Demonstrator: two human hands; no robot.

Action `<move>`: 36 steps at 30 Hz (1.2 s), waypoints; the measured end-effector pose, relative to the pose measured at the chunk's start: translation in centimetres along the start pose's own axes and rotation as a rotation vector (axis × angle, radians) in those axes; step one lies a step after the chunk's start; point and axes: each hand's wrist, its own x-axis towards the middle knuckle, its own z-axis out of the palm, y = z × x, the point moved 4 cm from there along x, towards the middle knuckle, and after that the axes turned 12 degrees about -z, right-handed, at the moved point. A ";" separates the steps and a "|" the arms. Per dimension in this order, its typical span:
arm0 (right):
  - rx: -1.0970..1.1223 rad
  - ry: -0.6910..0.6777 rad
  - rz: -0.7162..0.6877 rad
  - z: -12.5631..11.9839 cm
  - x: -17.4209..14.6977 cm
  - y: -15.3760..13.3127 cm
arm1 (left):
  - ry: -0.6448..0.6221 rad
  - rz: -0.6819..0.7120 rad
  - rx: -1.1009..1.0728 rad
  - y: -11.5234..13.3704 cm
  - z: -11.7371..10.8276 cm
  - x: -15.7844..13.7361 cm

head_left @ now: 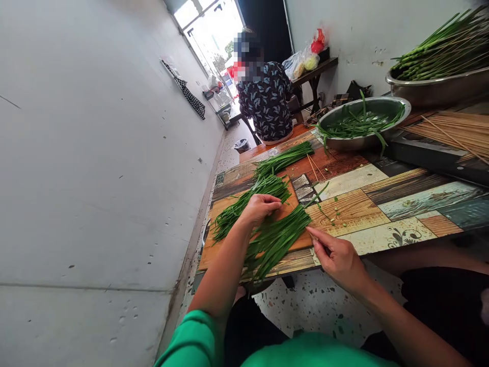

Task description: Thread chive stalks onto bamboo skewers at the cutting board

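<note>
My left hand (263, 208) is closed in a pinch at the cut ends of a pile of garlic chives (248, 196); how many stalks it grips is hidden. The pile lies on a wooden cutting board (214, 253). In a pinch too, my right hand (338, 259) grips the end of a thin bamboo skewer (309, 232). A row of garlic chives (280, 234) is threaded side by side on that skewer, their leaves hanging toward the table's front edge. Farther back lies another bundle of chives (284, 159).
Thin skewers (315, 167) and green scraps (336, 210) lie on the patterned table (405, 196). At right stand a metal bowl of chives (364, 137), a long pan of green stalks (439, 89) and a tray of bamboo skewers (454, 132). A person (265, 99) sits beyond.
</note>
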 end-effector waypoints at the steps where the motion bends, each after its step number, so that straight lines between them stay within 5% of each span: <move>1: 0.001 0.000 0.004 0.0 0.0 0.0 | 0.006 0.003 0.020 0.1 0.1 0.0; 36: -0.009 -0.019 0.010 -0.2 0.0 -0.2 | 0.171 0.245 0.180 0.4 0.8 -0.7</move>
